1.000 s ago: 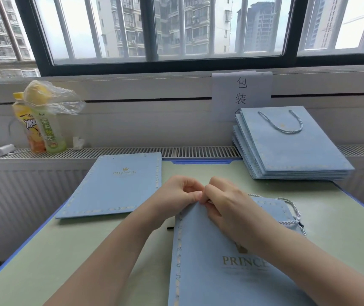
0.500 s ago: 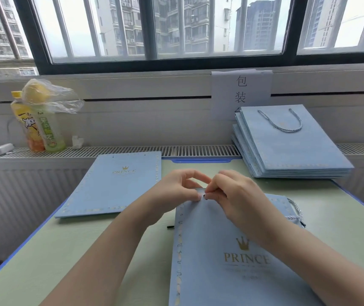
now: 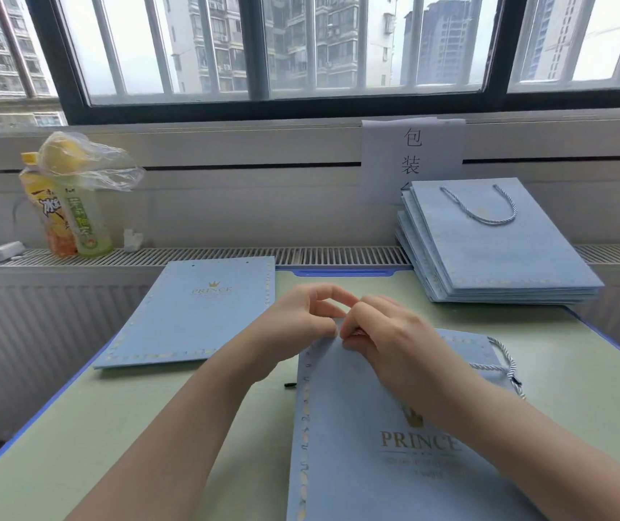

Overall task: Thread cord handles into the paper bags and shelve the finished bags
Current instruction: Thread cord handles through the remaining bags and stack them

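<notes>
Both hands are bunched at the top edge of the blue PRINCE paper bag [image 3: 368,464] lying flat on the green desk [image 3: 75,445]: left hand [image 3: 301,321] and right hand [image 3: 387,332] have curled fingertips pinching right at the rim, though I can't see what's between them. Its cord handle [image 3: 504,359] trails off the right corner, and the finished bag stack [image 3: 496,253] sits by the window.

The blue paper bag [image 3: 395,464] at the worktop's near edge bears "PRINCE" in gold under a crown; smaller lines beneath are too blurred to read. A second flat bag [image 3: 192,314] at the far left shows the same word. A white paper sign [image 3: 413,159] on the wall behind the far right corner reads "包装".
</notes>
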A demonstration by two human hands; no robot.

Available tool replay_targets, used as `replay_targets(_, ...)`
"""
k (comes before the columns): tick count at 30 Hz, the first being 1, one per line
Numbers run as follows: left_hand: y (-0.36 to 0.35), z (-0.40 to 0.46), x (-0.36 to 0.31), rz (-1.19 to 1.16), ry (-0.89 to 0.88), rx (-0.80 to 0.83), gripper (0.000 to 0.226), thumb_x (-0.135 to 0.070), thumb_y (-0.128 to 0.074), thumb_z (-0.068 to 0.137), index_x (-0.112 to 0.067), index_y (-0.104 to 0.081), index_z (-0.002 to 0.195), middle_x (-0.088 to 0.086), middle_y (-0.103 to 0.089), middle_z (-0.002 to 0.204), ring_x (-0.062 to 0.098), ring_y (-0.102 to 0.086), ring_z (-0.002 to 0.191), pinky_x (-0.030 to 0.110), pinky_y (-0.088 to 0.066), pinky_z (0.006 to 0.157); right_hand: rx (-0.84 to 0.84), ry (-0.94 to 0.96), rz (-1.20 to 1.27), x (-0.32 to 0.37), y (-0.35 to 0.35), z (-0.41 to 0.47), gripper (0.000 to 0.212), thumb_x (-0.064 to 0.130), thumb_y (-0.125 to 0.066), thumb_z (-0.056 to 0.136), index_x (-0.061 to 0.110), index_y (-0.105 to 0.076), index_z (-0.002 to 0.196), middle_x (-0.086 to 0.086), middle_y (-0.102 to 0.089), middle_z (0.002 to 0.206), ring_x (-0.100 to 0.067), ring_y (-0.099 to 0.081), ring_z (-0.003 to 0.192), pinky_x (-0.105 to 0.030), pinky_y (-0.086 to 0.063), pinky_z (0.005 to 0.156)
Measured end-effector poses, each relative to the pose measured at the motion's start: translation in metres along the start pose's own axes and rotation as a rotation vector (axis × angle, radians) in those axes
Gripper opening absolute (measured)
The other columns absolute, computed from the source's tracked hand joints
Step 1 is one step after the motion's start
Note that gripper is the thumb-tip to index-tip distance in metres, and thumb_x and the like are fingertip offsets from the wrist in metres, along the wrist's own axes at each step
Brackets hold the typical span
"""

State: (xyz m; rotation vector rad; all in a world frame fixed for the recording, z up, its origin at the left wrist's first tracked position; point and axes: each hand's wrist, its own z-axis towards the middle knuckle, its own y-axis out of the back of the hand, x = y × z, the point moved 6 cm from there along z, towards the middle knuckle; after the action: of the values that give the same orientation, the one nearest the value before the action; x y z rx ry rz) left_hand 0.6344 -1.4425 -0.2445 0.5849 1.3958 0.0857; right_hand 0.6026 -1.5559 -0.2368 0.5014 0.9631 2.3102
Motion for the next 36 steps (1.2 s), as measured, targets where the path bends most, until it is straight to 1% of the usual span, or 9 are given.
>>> replay_targets(3, -0.002, 0.000, -0.003, 0.068, -0.052, -0.029, 0.033, 0.007, -0.051, 0.087, -0.023, -0.065, 0.094, 0.007, -0.073, 0.092, 0.016, -0.067, 0.082, 0.029, -0.053, 0.077, -0.001, -0.078, 0.104, -0.004, -0.001, 0.001, 0.019, 0.023, -0.058, 0.081, 0.007, -0.060, 0.071, -0.002, -0.059, 0.073, -0.014, -0.048, 0.063, -0.022, -0.033, 0.058)
replay_targets(5, -0.004, 0.000, -0.007, 0.218, -0.152, -0.103, 0.032, 0.003, -0.051, 0.089, -0.026, -0.065, 0.088, 0.006, -0.071, 0.084, 0.008, -0.062, 0.072, 0.023, -0.050, 0.067, 0.025, -0.101, 0.149, -0.008, -0.003, 0.000, 0.022, 0.024, -0.056, 0.084, 0.006, -0.063, 0.074, -0.003, -0.059, 0.073, -0.019, -0.052, 0.063, -0.026, -0.037, 0.060)
replay_targets(10, -0.007, 0.001, -0.012, 0.262, -0.318, -0.189, 0.026, 0.004, -0.049, 0.090, -0.013, -0.069, 0.093, 0.003, -0.070, 0.083, 0.018, -0.064, 0.077, 0.035, -0.051, 0.075, -0.010, -0.205, 0.190, -0.017, -0.002, -0.002, 0.013, 0.022, -0.066, 0.082, 0.015, -0.059, 0.090, 0.010, -0.049, 0.085, 0.001, -0.040, 0.075, -0.011, -0.034, 0.071)
replay_targets(14, 0.000, -0.001, -0.013, 0.201, -0.295, -0.228, 0.027, 0.003, -0.047, 0.090, -0.015, -0.066, 0.095, 0.009, -0.059, 0.063, 0.015, -0.047, 0.055, 0.028, -0.040, 0.058, 0.024, -0.292, 0.199, -0.018, 0.000, -0.002, 0.029, 0.030, -0.069, 0.084, 0.023, -0.054, 0.108, 0.017, -0.047, 0.095, 0.013, -0.041, 0.083, -0.005, -0.032, 0.075)
replay_targets(17, -0.001, -0.002, -0.014, 0.137, -0.255, -0.182, 0.024, 0.000, -0.048, 0.093, -0.014, -0.066, 0.095, 0.022, -0.063, 0.068, 0.025, -0.052, 0.058, 0.033, -0.041, 0.058, 0.110, -0.344, 0.211, -0.015, -0.003, -0.003, 0.034, 0.034, -0.067, 0.084, 0.024, -0.049, 0.112, 0.020, -0.045, 0.086, 0.004, -0.044, 0.076, -0.004, -0.033, 0.072)
replay_targets(19, -0.001, -0.003, -0.016, 0.106, -0.244, -0.158, 0.022, -0.002, -0.048, 0.095, -0.013, -0.067, 0.093, 0.017, -0.065, 0.067, 0.023, -0.054, 0.059, 0.033, -0.044, 0.058, 0.103, -0.352, 0.219, -0.012, 0.000, -0.003, 0.036, 0.032, -0.068, 0.084, 0.023, -0.048, 0.112, 0.020, -0.044, 0.086, 0.000, -0.042, 0.077, -0.003, -0.032, 0.073)
replay_targets(25, -0.001, -0.002, -0.015, 0.099, -0.207, -0.108, 0.022, -0.007, -0.050, 0.096, -0.017, -0.068, 0.089, -0.006, -0.057, 0.051, 0.013, -0.048, 0.048, 0.022, -0.041, 0.050, 0.099, -0.320, 0.256, -0.007, 0.001, -0.001, 0.037, 0.032, -0.070, 0.082, 0.029, -0.040, 0.103, 0.022, -0.044, 0.083, 0.016, -0.043, 0.078, -0.005, -0.033, 0.071)
replay_targets(31, -0.002, -0.001, -0.011, 0.162, -0.246, -0.207, 0.028, -0.004, -0.050, 0.093, -0.024, -0.065, 0.080, -0.009, -0.047, 0.043, 0.006, -0.036, 0.042, 0.020, -0.031, 0.047, 0.138, -0.281, 0.257, -0.012, -0.002, -0.002, 0.025, 0.027, -0.057, 0.093, 0.020, -0.048, 0.115, 0.014, -0.055, 0.092, 0.011, -0.046, 0.077, -0.008, -0.034, 0.070)
replay_targets(36, -0.002, -0.001, -0.009, 0.192, -0.231, -0.215, 0.028, -0.004, -0.050, 0.093, -0.023, -0.065, 0.080, -0.010, -0.046, 0.042, 0.007, -0.036, 0.042, 0.022, -0.031, 0.047, 0.161, -0.325, 0.310, -0.017, -0.006, -0.003, 0.027, 0.028, -0.061, 0.090, 0.030, -0.046, 0.113, 0.016, -0.053, 0.089, 0.009, -0.047, 0.071, -0.011, -0.035, 0.064)
